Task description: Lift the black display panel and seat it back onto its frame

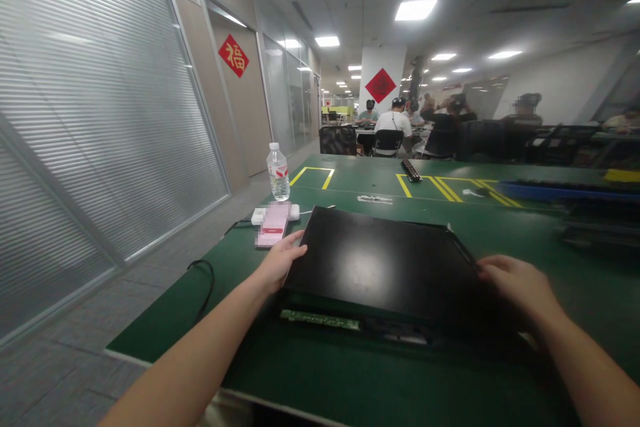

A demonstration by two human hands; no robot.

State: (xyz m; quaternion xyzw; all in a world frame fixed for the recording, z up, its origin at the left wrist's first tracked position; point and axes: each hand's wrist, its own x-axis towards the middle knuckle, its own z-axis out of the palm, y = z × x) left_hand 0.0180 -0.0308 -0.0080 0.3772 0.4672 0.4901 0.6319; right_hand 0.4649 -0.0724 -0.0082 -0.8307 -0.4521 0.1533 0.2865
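A flat black panel (380, 260) lies on the green table (350, 373), its near edge showing a green circuit strip (320, 319). My left hand (280, 260) grips the panel's left edge, fingers curled over the rim. My right hand (520, 287) rests on the panel's right edge, fingers bent around it. The panel looks slightly lifted at the near side.
A water bottle (278, 172), a pink phone (273, 225) and a white charger (259, 215) sit at the table's left. A black cable (207, 280) hangs off the edge. A blue tray (565, 190) stands at the right. Seated people (395, 123) work farther back.
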